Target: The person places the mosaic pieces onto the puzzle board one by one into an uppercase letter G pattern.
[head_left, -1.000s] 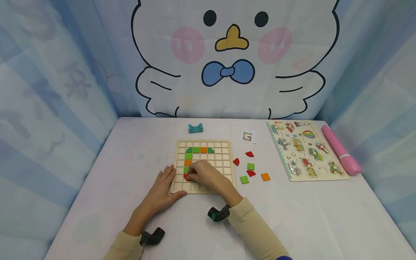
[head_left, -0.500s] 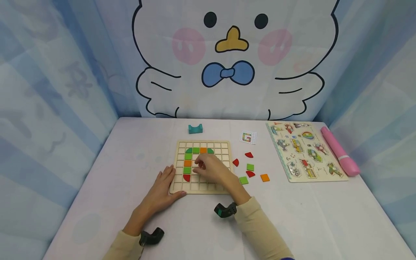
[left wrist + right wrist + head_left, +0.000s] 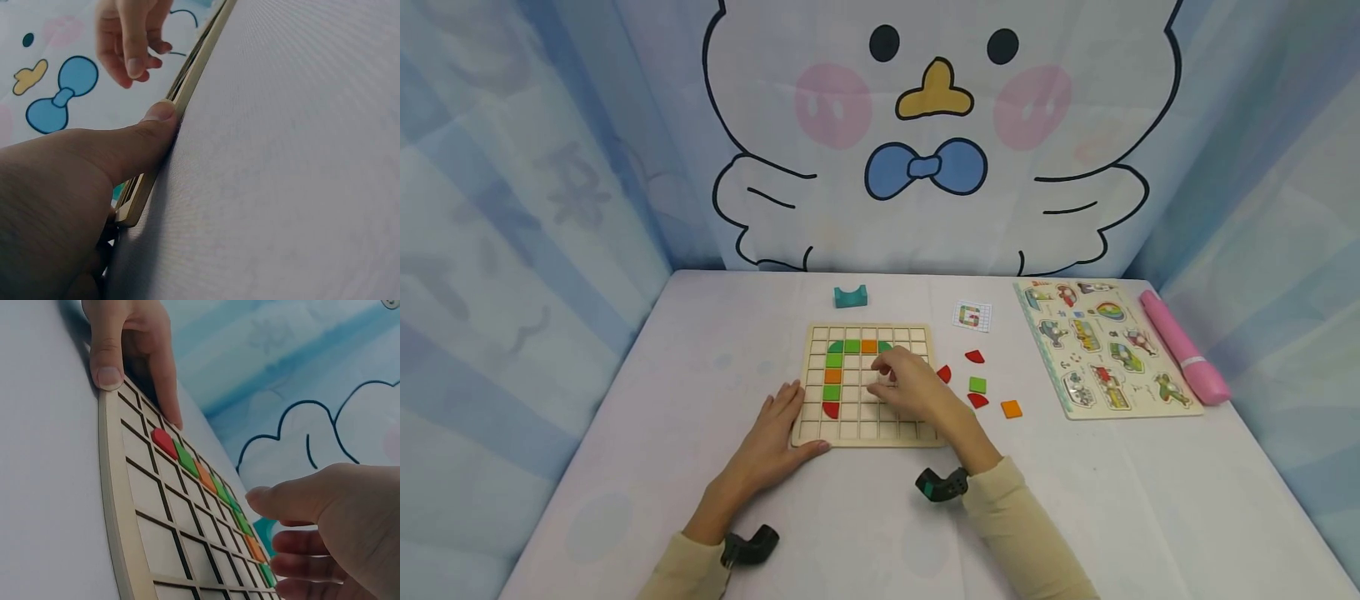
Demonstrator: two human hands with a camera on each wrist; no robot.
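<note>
A wooden grid board (image 3: pixel 859 429) lies on the table with coloured tiles in its cells. A red quarter-round tile (image 3: pixel 831 410) sits at the lower end of a column of green and orange squares; along the top run green and orange pieces. My left hand (image 3: pixel 767 454) rests at the board's lower left corner, its thumb (image 3: pixel 140 134) along the front edge and its fingers at the left side. My right hand (image 3: pixel 917 387) hovers over the board's right half, fingers loosely bent and apart from the thumb (image 3: pixel 281 500), nothing between them.
Right of the board lie loose red quarter-rounds (image 3: pixel 977 400), a green square (image 3: pixel 977 385) and an orange square (image 3: pixel 1011 409). Behind them is a pattern card (image 3: pixel 972 316). A teal block (image 3: pixel 851 297), picture puzzle board (image 3: pixel 1097 400) and pink cylinder (image 3: pixel 1183 346) stand farther out.
My right hand has let go of the red quarter-round in the lower left part of the grid and moved right across the board. The left hand stays in place.
</note>
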